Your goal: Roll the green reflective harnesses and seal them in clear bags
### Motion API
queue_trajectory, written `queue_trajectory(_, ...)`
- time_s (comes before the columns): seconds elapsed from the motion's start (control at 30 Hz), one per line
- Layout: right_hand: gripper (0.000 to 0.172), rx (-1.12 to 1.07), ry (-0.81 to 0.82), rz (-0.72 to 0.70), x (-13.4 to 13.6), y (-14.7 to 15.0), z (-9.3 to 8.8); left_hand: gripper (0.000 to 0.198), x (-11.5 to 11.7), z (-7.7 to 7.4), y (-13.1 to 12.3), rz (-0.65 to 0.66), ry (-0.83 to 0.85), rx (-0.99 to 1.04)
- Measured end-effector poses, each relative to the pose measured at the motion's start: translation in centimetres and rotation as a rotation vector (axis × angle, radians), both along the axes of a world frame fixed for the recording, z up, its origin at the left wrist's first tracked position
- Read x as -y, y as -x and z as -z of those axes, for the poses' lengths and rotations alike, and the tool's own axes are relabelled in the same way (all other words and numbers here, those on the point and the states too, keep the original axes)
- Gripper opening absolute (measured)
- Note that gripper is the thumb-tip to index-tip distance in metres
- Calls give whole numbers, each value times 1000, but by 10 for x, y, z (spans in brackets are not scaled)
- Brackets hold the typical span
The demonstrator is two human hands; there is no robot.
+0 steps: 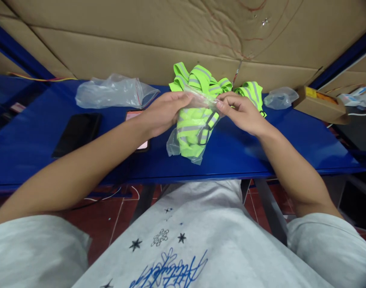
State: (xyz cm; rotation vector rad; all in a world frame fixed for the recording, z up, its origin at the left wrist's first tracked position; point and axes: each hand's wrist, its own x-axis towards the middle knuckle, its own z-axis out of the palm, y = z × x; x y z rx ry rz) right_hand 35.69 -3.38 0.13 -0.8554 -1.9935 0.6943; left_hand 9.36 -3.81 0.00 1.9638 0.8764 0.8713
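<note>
Lying at the left of the frame is a dark flat device point(77, 134); next, a phone point(142, 146) shows partly behind your left wrist. Just left of upper centre, your left hand point(166, 112) grips the top edge of a clear bag point(192, 127) of neon straps point(187, 140), mostly below your fingertips. Right of centre, your right hand point(242, 112) pinches that edge's other end.

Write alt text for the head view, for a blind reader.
A person's left hand and right hand pinch the top of a clear bag containing green striped straps over a blue table. More straps lie behind it; another plastic bag lies left, a cardboard box right.
</note>
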Motion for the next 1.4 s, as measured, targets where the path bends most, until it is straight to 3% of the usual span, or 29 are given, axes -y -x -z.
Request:
queue_trajectory(0.13, 62, -126, 275, -68, 1, -1, 0, 59, 0, -6, 6, -49, 204, 228)
queue_trajectory(0.23, 61, -197, 364, -98, 5, 2, -1, 57, 3, -14, 6, -68, 302, 303)
queue_trajectory(0.33, 62, -205, 367, -146, 7, 6, 1, 48, 8, -17, 1, -128, 319, 333)
queue_trajectory(0.43, 60, -178, 359, -208, 8, 9, 4, 39, 10, -11, -5, -211, 228, 447)
queue_trajectory(0.57, 56, -136, 289, -225, 10, 8, 3, 29, 5, -1, -6, -182, 168, 521)
queue_trajectory(0.7, 56, -90, 238, -148, 12, 7, 2, 29, -2, 2, -3, -173, 117, 555)
queue_trajectory(0.83, 58, -179, 297, -142, 12, 10, 1, 39, -4, 1, -2, -169, 26, 535)
queue_trajectory(0.97, 63, -309, 448, -140, 11, 13, 2, 41, -3, 2, -2, -152, 57, 559)
queue_trajectory(1.1, 56, -259, 604, -95, 12, 11, 1, 41, 0, 1, 0, -111, 130, 533)
queue_trajectory(1.2, 58, -197, 588, -58, 12, 9, 0, 52, -3, 0, 4, -47, 231, 512)
queue_trajectory(1.4, 64, -220, 472, -35, 8, 9, 1, 41, -14, 3, 9, 18, 318, 549)
